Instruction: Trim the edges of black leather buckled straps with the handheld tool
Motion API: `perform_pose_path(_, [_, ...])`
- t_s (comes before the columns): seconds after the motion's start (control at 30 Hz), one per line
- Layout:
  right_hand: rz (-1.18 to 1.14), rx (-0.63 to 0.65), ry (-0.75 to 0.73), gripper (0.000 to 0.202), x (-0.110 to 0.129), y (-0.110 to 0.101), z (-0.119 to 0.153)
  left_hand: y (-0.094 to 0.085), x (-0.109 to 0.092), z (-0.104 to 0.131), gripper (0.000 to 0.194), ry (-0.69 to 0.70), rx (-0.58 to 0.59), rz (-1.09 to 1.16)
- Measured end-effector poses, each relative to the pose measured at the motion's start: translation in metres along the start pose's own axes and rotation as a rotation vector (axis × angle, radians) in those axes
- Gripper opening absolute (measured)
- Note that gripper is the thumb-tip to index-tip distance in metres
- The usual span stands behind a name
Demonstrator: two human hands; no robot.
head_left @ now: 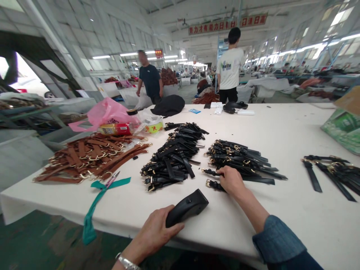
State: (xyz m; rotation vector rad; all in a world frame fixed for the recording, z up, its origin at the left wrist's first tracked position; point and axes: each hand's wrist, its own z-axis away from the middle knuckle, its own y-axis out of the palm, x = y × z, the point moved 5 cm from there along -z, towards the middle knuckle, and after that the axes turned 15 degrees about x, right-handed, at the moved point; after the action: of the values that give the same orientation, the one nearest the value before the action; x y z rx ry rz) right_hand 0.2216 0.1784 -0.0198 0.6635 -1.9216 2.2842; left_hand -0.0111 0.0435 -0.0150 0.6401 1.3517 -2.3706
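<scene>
Straps, two of them black with gold buckles, lie at your right hand point(232, 180): your fingers pinch the upper strap point(209, 171), while the lower strap point(215, 185) runs partly under the hand, so whether you grip it too cannot be told. Your left hand point(157, 228) is wrapped around a black electric clipper point(187, 208), its head angled toward those straps but not touching them, and your two hands are well apart. The work looks to be in mid-course, judging by the tool and a strap both being in your grasp. Just beyond your right hand sits a black buckled pile point(236, 155), ahead of your left hand a larger black heap point(171, 157), and well to the right of your right hand a smaller loose group point(332, 172) on the white-covered surface point(295, 202). Nothing visible marks which of these are finished and which are left, so the share done stays uncertain. Brown straps with gold rings point(90, 153) lie left of and beyond your left hand, out of either hand's grasp, with a teal ribbon point(94, 208) nearer to you.
</scene>
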Motion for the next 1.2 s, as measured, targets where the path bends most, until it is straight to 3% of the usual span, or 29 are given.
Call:
perform_pose_path(0.13, [-0.035, -0.123, -0.060, 0.029, 0.004, -0.019, 0.016, 0.001, 0.000, 0.000, 0.031, -0.014, 0.012, 0.000])
perform_pose_path(0.27, [-0.085, -0.214, -0.208, 0.027, 0.005, -0.024, 0.055, 0.000, -0.001, 0.000, 0.032, -0.019, 0.005, 0.000])
perform_pose_path(0.33, [-0.107, -0.238, -0.302, 0.028, 0.002, -0.014, 0.083, -0.001, -0.001, 0.000, 0.030, -0.015, 0.005, 0.003])
perform_pose_path(0.53, [-0.201, -0.072, -0.391, 0.027, -0.012, 0.034, 0.146, 0.001, -0.002, -0.001, 0.037, -0.021, 0.026, 0.005])
perform_pose_path(0.63, [-0.238, -0.053, -0.305, 0.016, -0.015, 0.040, 0.150, 0.002, -0.002, -0.002, 0.040, -0.024, 0.044, -0.008])
perform_pose_path(0.7, [-0.228, -0.055, -0.258, 0.020, -0.015, 0.040, 0.146, 0.002, -0.001, -0.002, 0.042, -0.025, 0.041, -0.023])
perform_pose_path(0.8, [-0.193, -0.033, -0.272, 0.026, -0.012, 0.040, 0.141, 0.008, 0.000, 0.005, 0.047, -0.032, 0.064, -0.052])
perform_pose_path(0.97, [-0.197, -0.002, -0.280, 0.017, -0.010, 0.037, 0.144, 0.016, -0.004, 0.026, 0.064, -0.134, 0.098, -0.105])
perform_pose_path(1.2, [-0.211, -0.025, -0.285, 0.026, -0.021, 0.032, 0.159, 0.023, -0.018, 0.042, 0.061, -0.167, 0.121, -0.179])
